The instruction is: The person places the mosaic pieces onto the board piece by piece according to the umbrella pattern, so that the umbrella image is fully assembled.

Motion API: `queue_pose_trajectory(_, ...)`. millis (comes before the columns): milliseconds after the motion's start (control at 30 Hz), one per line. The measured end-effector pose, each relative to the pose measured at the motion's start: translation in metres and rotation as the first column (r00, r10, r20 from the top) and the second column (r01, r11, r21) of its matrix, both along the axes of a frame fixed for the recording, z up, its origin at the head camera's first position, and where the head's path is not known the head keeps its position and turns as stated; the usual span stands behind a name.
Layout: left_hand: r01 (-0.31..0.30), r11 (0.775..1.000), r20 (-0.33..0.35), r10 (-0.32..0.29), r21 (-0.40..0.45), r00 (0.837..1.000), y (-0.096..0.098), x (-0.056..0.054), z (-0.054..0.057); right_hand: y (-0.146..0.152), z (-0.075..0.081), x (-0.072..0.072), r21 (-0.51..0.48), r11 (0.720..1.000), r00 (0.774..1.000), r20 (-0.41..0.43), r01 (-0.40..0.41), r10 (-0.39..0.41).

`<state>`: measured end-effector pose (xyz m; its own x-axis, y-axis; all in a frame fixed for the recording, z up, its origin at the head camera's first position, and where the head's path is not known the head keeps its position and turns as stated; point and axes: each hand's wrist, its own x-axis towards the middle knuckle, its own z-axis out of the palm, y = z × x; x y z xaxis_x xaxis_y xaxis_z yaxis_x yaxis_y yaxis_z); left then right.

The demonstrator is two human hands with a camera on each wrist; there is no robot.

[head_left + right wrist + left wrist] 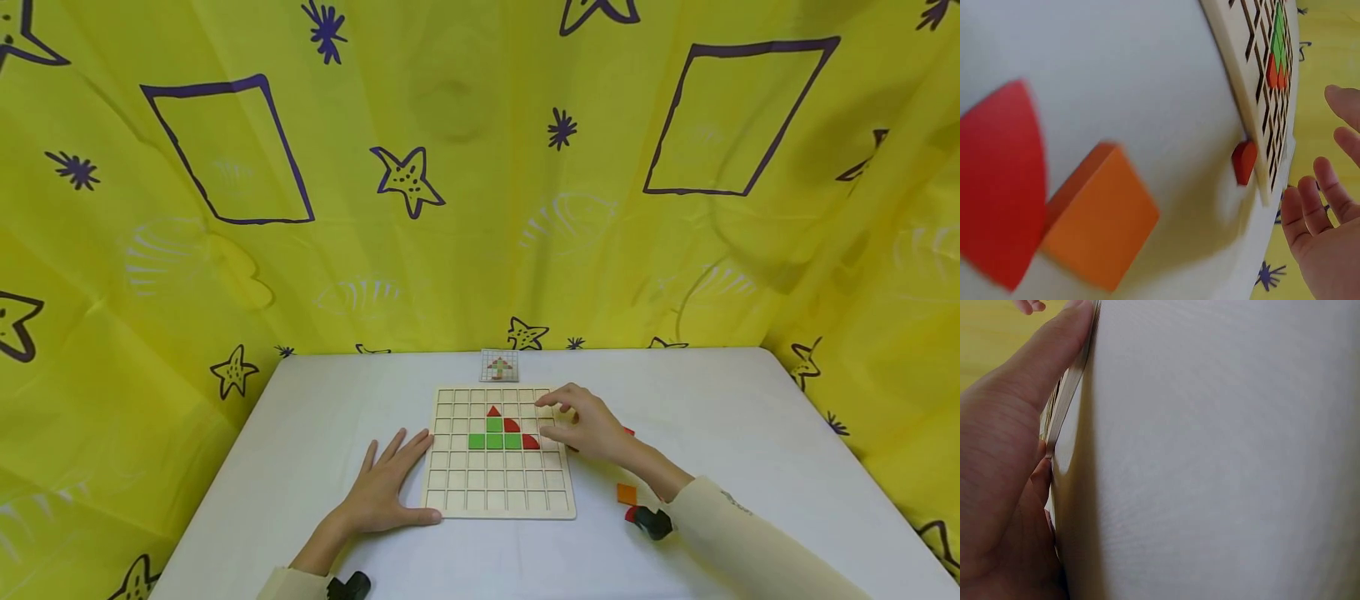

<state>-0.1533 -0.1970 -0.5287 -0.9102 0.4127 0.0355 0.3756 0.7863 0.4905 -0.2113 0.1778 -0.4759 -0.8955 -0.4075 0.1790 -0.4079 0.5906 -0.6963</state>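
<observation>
A pale wooden grid board (457,479) lies on the white table. On it sit several green squares (494,425), a red triangle (493,412) above them, and two red quarter-round pieces, one upper (512,426) and one lower (530,442). My left hand (382,492) is spread at the board's left side, fingertips and thumb right at its edge; the thumb (1054,356) shows against the rim in the left wrist view. Over the board's right edge is my right hand (588,425), thumb and fingers apart with nothing between them. Its fingers (1329,181) look relaxed in the right wrist view.
A small pattern card (499,365) lies behind the board. To the right are an orange square block (626,494) and loose red pieces, one a large quarter-round (1004,187), another small one (1244,162) beside the board's edge. A yellow curtain (480,267) hangs behind the table.
</observation>
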Motion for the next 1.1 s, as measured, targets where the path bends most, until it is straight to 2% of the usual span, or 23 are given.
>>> queue_pose_trajectory(233, -0.005, 1.0, 0.001, 0.005, -0.001, 1.0, 0.001, 0.001, 0.002, 0.021, -0.004, 0.005, 0.039, 0.999, 0.999, 0.012, 0.033, -0.034)
queue_pose_trajectory(667, -0.007, 1.0, 0.005, 0.007, -0.013, 1.0, 0.002, 0.0, 0.001, 0.041, -0.013, 0.009, 0.114, 0.993, 0.995, 0.102, -0.017, 0.005)
queue_pose_trajectory(867, -0.005, 1.0, 0.006, 0.005, -0.014, 1.0, 0.002, 0.0, 0.0, 0.042, -0.015, 0.009, 0.115, 0.993, 0.996, 0.084, -0.011, 0.001)
queue_pose_trajectory(1100, -0.009, 1.0, 0.002, 0.009, -0.014, 1.0, 0.002, 0.001, 0.001, 0.043, -0.02, 0.009, 0.097, 0.994, 0.998, 0.046, 0.048, -0.053)
